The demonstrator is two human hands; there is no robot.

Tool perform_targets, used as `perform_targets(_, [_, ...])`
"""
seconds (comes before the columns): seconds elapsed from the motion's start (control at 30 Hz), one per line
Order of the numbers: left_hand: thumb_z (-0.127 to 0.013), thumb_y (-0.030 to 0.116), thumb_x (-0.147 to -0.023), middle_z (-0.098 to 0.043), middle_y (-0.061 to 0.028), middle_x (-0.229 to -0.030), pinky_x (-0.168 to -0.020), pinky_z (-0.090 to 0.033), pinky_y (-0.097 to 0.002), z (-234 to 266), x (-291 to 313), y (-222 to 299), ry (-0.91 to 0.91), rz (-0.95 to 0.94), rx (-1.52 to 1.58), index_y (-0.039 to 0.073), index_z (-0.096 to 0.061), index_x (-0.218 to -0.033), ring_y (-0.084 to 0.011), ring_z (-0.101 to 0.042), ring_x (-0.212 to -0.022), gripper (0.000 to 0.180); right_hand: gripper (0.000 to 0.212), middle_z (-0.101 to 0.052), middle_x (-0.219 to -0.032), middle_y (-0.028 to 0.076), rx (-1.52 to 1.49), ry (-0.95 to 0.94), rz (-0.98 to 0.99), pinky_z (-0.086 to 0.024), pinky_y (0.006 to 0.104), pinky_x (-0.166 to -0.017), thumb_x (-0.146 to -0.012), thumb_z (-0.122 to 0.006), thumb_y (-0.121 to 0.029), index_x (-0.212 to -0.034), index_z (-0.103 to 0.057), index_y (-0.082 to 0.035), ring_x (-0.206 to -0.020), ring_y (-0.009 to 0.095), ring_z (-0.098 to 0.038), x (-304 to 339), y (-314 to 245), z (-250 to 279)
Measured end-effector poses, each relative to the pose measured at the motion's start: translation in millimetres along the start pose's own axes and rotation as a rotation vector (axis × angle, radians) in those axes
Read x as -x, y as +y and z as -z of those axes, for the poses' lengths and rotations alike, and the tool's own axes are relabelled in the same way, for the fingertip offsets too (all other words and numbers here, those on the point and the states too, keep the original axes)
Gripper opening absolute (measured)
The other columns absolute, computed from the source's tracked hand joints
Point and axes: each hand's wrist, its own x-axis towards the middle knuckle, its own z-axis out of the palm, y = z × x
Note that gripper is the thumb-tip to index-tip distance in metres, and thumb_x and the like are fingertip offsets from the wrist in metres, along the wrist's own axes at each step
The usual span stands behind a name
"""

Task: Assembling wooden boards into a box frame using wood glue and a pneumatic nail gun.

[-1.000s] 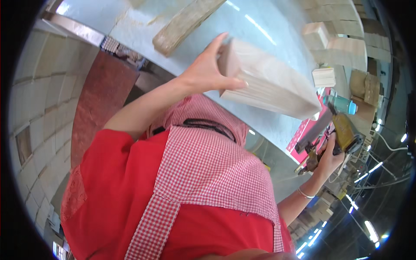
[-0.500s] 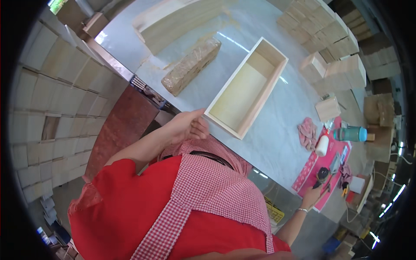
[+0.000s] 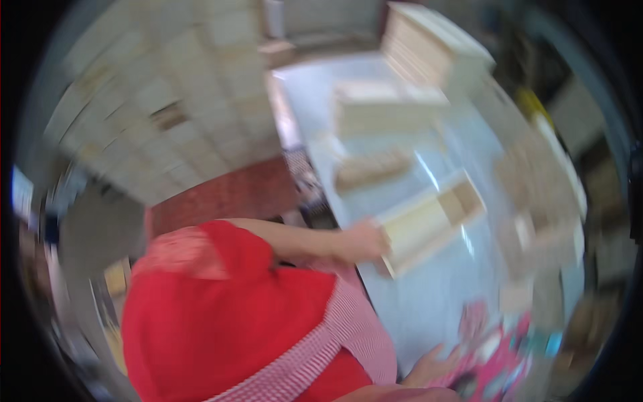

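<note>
An open wooden box (image 3: 418, 231), long and pale, lies on the grey-white table (image 3: 408, 315) with its hollow side up. My left hand (image 3: 365, 240) is closed at the near-left end of this box, its fingers smeared by motion. By the table's near edge, my right hand (image 3: 432, 367) has its fingers apart and holds nothing I can see. Close beside it, a dark round-headed tool (image 3: 464, 384) rests on a pink mat (image 3: 499, 365). Beyond the box sits a brown block-like bundle (image 3: 373, 169).
Pale wooden pieces (image 3: 388, 107) and a tall stack (image 3: 435, 47) occupy the far table. More wooden blocks (image 3: 546, 228) stand on the right. A pink cloth (image 3: 473, 317) and a teal bottle (image 3: 539, 343) lie near the mat. Stacked pale blocks (image 3: 167, 100) form a wall at left.
The whole view has swung and is now blurred. My right hand has let go of the dark tool and is apart from it. My left hand stays at the box's near end.
</note>
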Motion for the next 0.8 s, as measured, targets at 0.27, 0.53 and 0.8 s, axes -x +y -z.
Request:
perform_targets(0.27, [-0.064,0.019,-0.076,-0.055,-0.001,-0.086,-0.082,-0.044,-0.0431,141,33,27,0.506,0.017,-0.389,0.012,-0.059,-0.09,-0.0217,-0.056,-0.09,0.016,0.048,-0.065,-0.106,0.025,-0.201,0.068,0.403,-0.046,0.0533,-0.088,-0.082,-0.074,-0.026,-0.115,-0.061,0.007,-0.098,0.043,-0.059,19,-41,-87])
perform_targets(0.53, [-0.069,0.009,-0.066,-0.056,-0.007,-0.097,-0.088,-0.04,-0.0491,347,223,42,0.979,0.467,-1.363,0.011,-0.063,-0.099,-0.0303,-0.051,-0.104,0.034,0.038,-0.065,-0.104,0.021,-0.26,0.189,0.516,-0.046,0.0525,-0.087,-0.086,-0.068,-0.027,-0.11,-0.063,0.002,-0.097,0.04,-0.06,57,-98,-97])
perform_targets(0.8, [-0.069,0.024,-0.072,-0.056,-0.0198,-0.113,-0.097,-0.038,-0.0509,496,442,58,1.203,1.121,-1.512,0.003,-0.057,-0.108,-0.0365,-0.05,-0.112,0.043,0.037,-0.065,-0.105,0.022,-0.319,0.197,0.624,-0.046,0.0527,-0.088,-0.088,-0.066,-0.026,-0.111,-0.063,0.003,-0.099,0.04,-0.06,60,-116,-126])
